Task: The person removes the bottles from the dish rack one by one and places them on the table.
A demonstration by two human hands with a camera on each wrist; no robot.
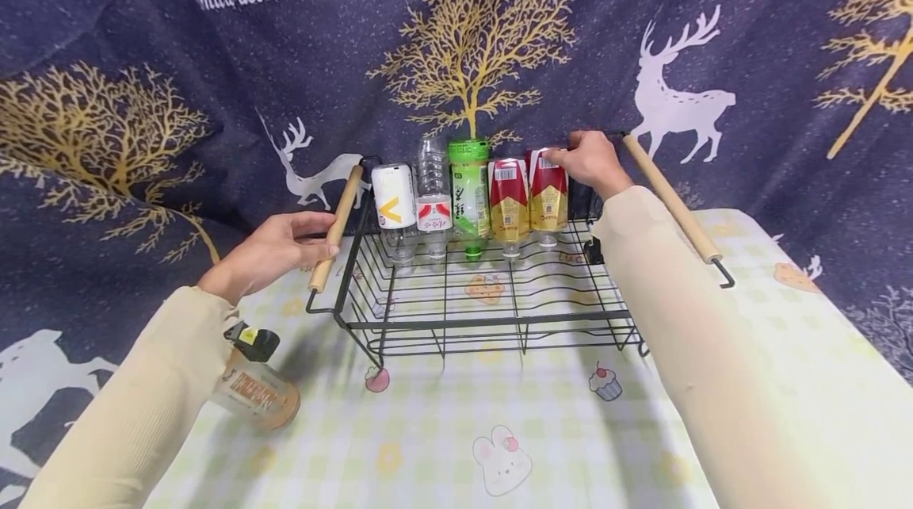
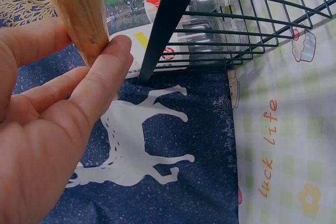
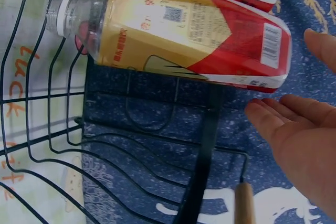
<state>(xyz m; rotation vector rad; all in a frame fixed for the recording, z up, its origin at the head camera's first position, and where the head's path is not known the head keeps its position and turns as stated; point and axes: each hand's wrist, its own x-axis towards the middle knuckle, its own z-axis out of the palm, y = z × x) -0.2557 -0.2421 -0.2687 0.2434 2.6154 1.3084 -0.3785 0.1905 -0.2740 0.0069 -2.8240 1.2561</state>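
Several plastic bottles stand upside down in a row along the back of a black wire rack (image 1: 485, 324). My left hand (image 1: 281, 247) pinches the rack's left wooden handle (image 1: 335, 231) between thumb and fingers, which the left wrist view shows close up (image 2: 86, 19). At the row's right end is a red-and-gold bottle (image 3: 199, 35), neck down. My right hand (image 1: 588, 160) is at its upturned base, fingers extended and thumb apart. Leftward come a second red-and-gold bottle (image 1: 509, 208), a green-labelled one (image 1: 468, 192), a clear one (image 1: 433, 212) and a white-labelled one (image 1: 395, 196).
An orange-labelled bottle (image 1: 257, 394) lies on the checked tablecloth (image 1: 428, 438), partly behind my left forearm. The rack's right wooden handle (image 1: 670, 196) stands beside my right forearm. A dark blue cloth (image 1: 321, 57) with deer and trees hangs behind the rack.
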